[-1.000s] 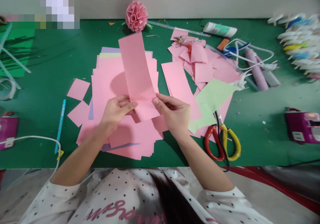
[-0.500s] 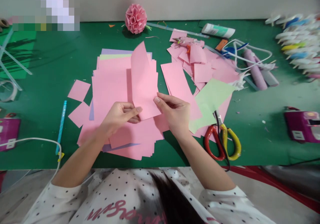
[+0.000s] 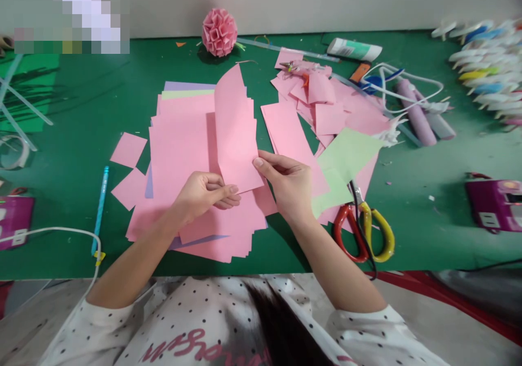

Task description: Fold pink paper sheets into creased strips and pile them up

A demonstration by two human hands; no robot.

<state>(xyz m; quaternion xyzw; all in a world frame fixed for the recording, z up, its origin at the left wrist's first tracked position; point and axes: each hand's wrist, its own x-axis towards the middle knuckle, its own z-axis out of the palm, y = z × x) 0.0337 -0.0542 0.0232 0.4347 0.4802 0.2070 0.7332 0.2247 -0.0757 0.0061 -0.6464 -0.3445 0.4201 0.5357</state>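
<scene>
A strip of pink paper point(image 3: 237, 137) is held up off the table, its far end curling upward. My left hand point(image 3: 210, 193) pinches its near left corner between thumb and fingers. On the right edge, near the lower corner, the thumb and fingertips of my right hand point(image 3: 287, 184) close on the same strip. Beneath both hands lies an uneven stack of pink sheets point(image 3: 179, 148), with purple and pale green sheets showing at its edges. More pink strips point(image 3: 287, 132) lie just right of the held one.
Red-and-yellow-handled scissors point(image 3: 362, 230) lie right of my right hand, near a pale green sheet point(image 3: 350, 154). Pink paper squares point(image 3: 330, 118) are heaped behind. A pink paper ball point(image 3: 219, 32) sits at the back. At left are a blue pencil point(image 3: 101, 203) and two pink squares point(image 3: 129, 149).
My left hand has slid slightly right and nearer to me along the strip's near edge. My right hand keeps its grip, almost still. The view has shifted slightly.
</scene>
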